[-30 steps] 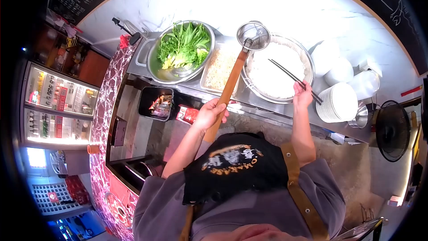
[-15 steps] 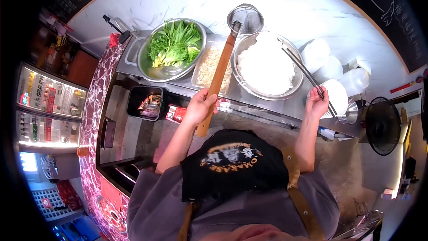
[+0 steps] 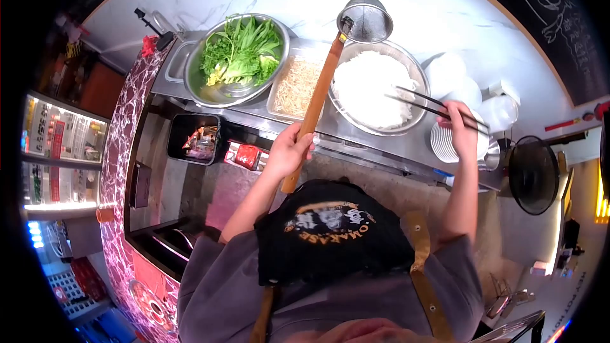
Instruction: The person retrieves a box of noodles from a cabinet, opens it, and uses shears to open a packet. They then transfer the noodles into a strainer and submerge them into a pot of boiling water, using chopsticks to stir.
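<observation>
My left hand (image 3: 291, 151) is wrapped round the wooden handle of a wire strainer (image 3: 366, 20), whose basket hangs above the back rim of a steel bowl. White noodles or rice (image 3: 367, 86) fill that bowl (image 3: 416, 63); the grains or strands are too bright to tell. My right hand (image 3: 459, 124) grips dark chopsticks (image 3: 420, 103), slightly spread, with their tips at the white food. Left of the strainer handle lies a tray of pale sprouts (image 3: 296, 86). Further left, a steel bowl (image 3: 284, 60) holds leafy greens (image 3: 244, 54).
Stacked white plates (image 3: 445, 143) and white containers (image 3: 499, 113) stand right of the white food. A black bin (image 3: 194, 140) and a red-and-white package (image 3: 245, 155) are below the counter's front edge. A black fan (image 3: 534, 174) is at the far right.
The chopsticks have swung to a flatter angle and spread, their tips now further into the white food. My right hand has turned and risen. The strainer basket sits slightly further right and higher.
</observation>
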A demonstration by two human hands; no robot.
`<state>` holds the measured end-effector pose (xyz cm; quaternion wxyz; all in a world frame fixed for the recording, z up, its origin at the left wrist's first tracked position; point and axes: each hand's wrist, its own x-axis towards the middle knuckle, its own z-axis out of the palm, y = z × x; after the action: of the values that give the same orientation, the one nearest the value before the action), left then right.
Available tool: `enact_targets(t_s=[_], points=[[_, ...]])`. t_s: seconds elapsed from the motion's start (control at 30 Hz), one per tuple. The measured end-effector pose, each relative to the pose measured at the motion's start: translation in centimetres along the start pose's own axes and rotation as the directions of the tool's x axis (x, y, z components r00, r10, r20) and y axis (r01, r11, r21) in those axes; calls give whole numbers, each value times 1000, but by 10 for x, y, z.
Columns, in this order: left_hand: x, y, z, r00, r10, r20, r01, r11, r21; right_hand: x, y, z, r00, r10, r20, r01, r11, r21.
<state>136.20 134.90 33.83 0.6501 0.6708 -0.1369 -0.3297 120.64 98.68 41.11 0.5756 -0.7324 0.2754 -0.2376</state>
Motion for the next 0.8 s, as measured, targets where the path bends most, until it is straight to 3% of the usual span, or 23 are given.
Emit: enact_targets(t_s=[0.03, 0.07, 0.23, 0.3, 0.37, 0.43, 0.5, 0.57, 0.63, 0.7, 0.8], points=[[1, -1, 0, 1000, -2, 13, 2, 1000, -13, 5, -16, 0, 999, 21, 43, -17, 995, -93], [4, -2, 1, 1000, 3, 21, -3, 999, -32, 12, -35, -6, 996, -56, 64, 65, 986, -155], [6, -9, 5, 999, -12, 34, 14, 998, -62, -4, -146, -23, 951, -300, -72, 278, 935, -220], [3, -9, 9, 1000, -8, 18, 10, 992, -129, -7, -153, -34, 919, -372, -134, 338, 915, -219], [-2, -7, 7, 1000, -6, 2, 6, 988, -153, 4, -130, -37, 864, -453, -220, 452, 890, -56], [-7, -3, 1, 999, 8, -53, -18, 980, -196, 28, -96, -21, 922, -347, -172, 336, 938, -91], [-16, -5, -7, 994, 72, -80, -95, 937, -337, 53, -67, -9, 958, -286, 7, 283, 946, -156], [-33, -6, -26, 971, 111, -211, -185, 908, -375, 64, -79, 13, 951, -303, -54, 292, 944, -152], [-59, -6, -52, 924, 157, -349, -274, 907, -318, 74, -97, 36, 944, -322, -70, 322, 947, -3], [-84, -4, -78, 833, 147, -534, -327, 909, -260, 96, -97, 61, 889, -457, 22, 438, 865, 246], [-115, -20, -134, 673, 230, -703, -411, 906, -96, 85, -126, 141, 802, -566, 191, 419, 761, 496]])
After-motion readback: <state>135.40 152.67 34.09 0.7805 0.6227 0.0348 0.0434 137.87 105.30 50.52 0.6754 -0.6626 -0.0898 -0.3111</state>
